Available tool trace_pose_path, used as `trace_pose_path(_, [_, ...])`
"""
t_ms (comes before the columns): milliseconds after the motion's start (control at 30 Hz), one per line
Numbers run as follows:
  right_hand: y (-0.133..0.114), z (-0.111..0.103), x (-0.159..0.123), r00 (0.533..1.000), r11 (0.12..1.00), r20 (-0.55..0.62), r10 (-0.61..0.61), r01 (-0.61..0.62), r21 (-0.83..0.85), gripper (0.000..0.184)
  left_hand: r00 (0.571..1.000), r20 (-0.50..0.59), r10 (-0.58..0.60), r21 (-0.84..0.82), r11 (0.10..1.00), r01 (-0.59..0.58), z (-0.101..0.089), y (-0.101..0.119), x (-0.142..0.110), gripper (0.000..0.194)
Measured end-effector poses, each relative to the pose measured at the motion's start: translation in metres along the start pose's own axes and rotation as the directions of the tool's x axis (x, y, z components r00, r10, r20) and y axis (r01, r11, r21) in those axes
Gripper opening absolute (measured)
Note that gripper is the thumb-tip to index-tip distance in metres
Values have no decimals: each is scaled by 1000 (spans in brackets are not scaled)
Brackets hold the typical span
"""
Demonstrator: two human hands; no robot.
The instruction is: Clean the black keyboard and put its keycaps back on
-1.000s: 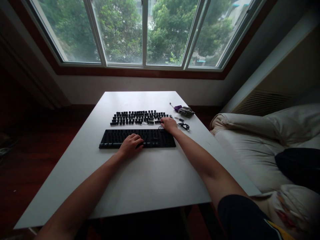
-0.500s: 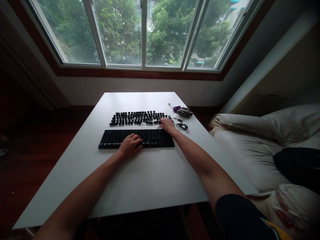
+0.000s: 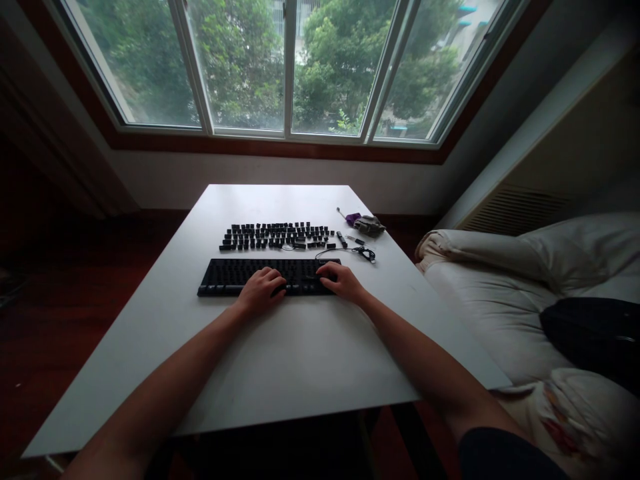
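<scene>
A black keyboard lies across the white table, with many bare switch places and some caps fitted along its front row. My left hand rests over its front middle, fingers curled on top and thumb near the front edge, holding it. Over the right part of the keyboard, my right hand is closed in a pinch. A small dark keycap appears to be between the fingertips, mostly hidden. Behind the keyboard stand rows of loose black keycaps.
A coiled black cable lies right of the keycaps, near a small dark tool and a dark stick-like piece. Farther back are a grey cloth, a purple cloth and a thin brush. A pale sofa stands at right.
My right hand has come back from the loose keycaps to the right part of the keyboard, and one cap is gone from the front row. My left hand stays put.
</scene>
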State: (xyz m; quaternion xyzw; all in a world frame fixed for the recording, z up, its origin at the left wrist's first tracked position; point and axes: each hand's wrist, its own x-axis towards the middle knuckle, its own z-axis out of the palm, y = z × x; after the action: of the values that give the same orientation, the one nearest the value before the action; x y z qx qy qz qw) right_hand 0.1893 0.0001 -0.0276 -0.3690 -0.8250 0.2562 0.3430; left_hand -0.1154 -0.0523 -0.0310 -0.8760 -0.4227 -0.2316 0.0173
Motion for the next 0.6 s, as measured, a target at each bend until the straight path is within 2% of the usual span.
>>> trace_pose_path(233, [-10,-3,0,985,997,171,-13,0,78,14,1000,2,-4,-3,1000,4,-1,0,-1,19])
trace_pose_path(600, [-7,-6,-3,975,992,182,-124,125,7,15,1000,-5,13,-2,1000,-13,1,3,1,19])
